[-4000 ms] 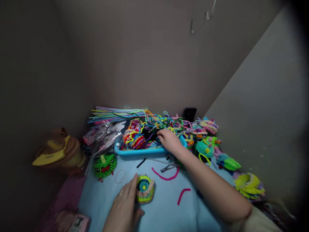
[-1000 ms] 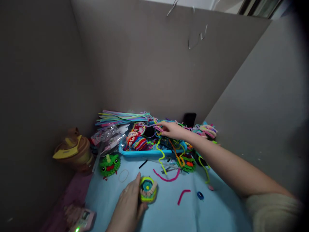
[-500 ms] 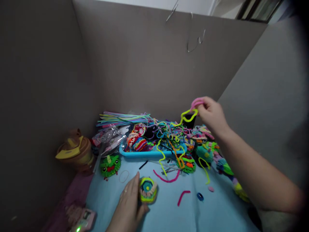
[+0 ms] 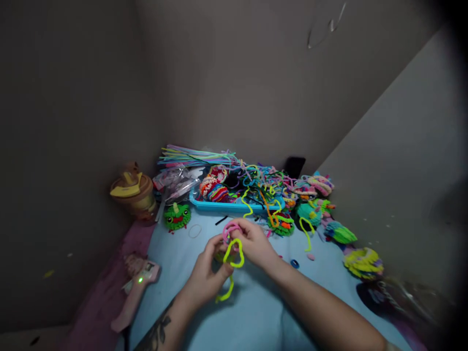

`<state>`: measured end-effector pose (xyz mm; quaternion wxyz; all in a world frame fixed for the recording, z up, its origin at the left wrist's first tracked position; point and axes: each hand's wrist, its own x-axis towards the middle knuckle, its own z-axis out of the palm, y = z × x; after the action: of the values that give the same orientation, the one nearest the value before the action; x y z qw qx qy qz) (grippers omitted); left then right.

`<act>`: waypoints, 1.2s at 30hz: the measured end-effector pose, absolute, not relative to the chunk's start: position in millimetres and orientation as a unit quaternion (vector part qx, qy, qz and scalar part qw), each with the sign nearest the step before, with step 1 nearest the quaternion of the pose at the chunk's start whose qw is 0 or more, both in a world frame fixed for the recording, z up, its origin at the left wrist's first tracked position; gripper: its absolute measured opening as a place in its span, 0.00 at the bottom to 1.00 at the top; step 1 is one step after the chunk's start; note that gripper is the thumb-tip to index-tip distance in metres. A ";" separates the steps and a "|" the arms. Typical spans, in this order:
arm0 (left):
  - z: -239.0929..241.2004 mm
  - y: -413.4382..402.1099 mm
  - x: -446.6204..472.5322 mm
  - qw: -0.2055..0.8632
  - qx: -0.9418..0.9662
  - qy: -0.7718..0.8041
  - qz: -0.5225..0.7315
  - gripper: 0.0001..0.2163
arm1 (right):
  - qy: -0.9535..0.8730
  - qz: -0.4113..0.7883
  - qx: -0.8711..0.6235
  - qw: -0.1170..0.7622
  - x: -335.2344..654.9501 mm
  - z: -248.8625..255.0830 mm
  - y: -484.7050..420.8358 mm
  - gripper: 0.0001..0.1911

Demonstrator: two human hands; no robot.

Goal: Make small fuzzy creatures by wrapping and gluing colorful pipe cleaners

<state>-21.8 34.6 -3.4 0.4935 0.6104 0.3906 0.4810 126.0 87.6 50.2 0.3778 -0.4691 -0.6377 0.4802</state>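
Head view: clamped pink chenille stem (image 4: 227, 229) between thumb and fingers of right hand (image 4: 254, 241), with yellow chenille stem (image 4: 241, 253) looped just below and trailing past left thumb. Gripped small round chenille piece (image 4: 219, 256) in left hand (image 4: 207, 274), mostly hidden by fingers. Held both hands close together over blue table cover (image 4: 248, 314), in front of blue tray (image 4: 236, 208). Showed tangled chenille stems (image 4: 261, 178) heaped at tray; located green chenille frog (image 4: 177, 217) near tray's left end, pink pistol-shaped tool (image 4: 133, 297) at cover's left edge, brown lidded tumbler (image 4: 141, 197) behind.
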 end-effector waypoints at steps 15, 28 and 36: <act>7.2 48.6 -32.9 0.551 0.417 0.460 0.557 0.14 | -0.545 0.407 -0.566 0.466 173.8 31.1 95.5 0.14; 7.5 32.1 -3.2 0.502 0.552 0.483 0.457 0.10 | -0.683 0.437 -0.487 0.325 150.2 21.0 31.5 0.19; 16.1 37.7 -13.9 0.420 0.502 0.559 0.509 0.08 | -0.660 0.385 -0.525 0.374 163.6 21.0 44.3 0.08</act>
<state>-13.9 37.7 16.1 0.4197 0.5023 0.5588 0.5092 163.6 44.3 21.0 0.3739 -0.5251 -0.6602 0.3854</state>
